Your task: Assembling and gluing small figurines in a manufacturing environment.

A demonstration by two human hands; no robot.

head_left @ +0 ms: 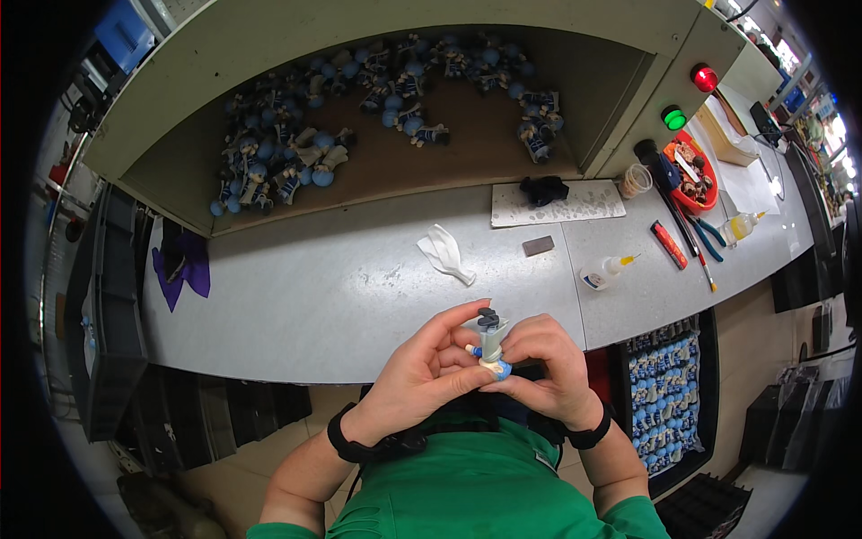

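Both my hands close on a small figurine [491, 346] just in front of the table's near edge. It is held upside down: dark shoes point up, a pale grey garment shows in the middle, and light blue hair is at the bottom. My left hand [431, 359] pinches it from the left side, thumb near the head and index finger reaching toward the shoes. The fingers of my right hand [543, 364] grip it from the right, partly hiding it. A limp white piece of cloth or rubber [443, 251] lies on the table beyond my hands, left of a small grey block [538, 245].
Many similar figurines [417, 126] lie inside the open booth [377, 175]. More fill a tray [664, 395] at lower right. On the right stand a dropper bottle [600, 272], a red box [668, 244], pliers [707, 231] and a red bowl [709, 193]. Purple cloth [184, 265] lies left.
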